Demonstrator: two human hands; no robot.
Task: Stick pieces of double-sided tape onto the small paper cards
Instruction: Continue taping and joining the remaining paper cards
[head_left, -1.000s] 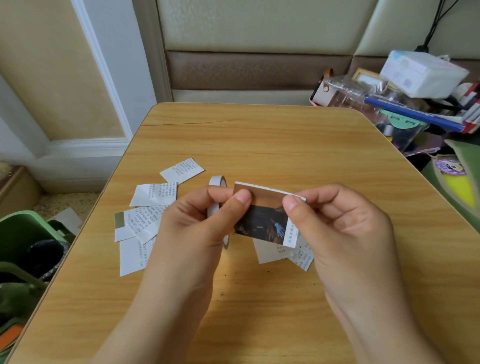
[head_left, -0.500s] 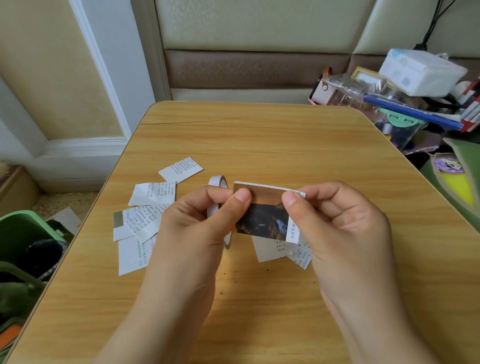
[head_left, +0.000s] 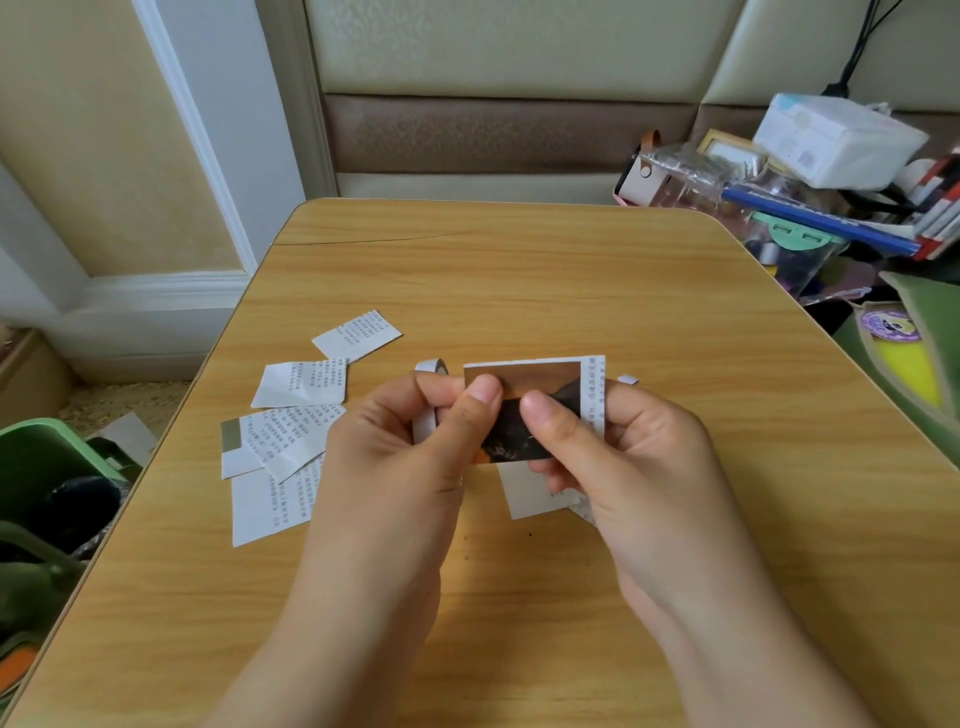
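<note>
card: photo card (head_left: 540, 387) light, bendy; best held by its edges
left hand (head_left: 400, 457): thumb pinches card; tape roll (head_left: 428, 410) between fingers
right hand (head_left: 623, 457): thumb pinches card face

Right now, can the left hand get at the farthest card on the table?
Probably not yet: the left hand is pinching the picture card and holds the tape roll. The path to the farthest card looks free.

Off my tabletop's (head_left: 519, 270) left edge sits a green bin (head_left: 47, 457). Beyond its far right corner I see a white box (head_left: 836, 140) atop cluttered stationery.
</note>
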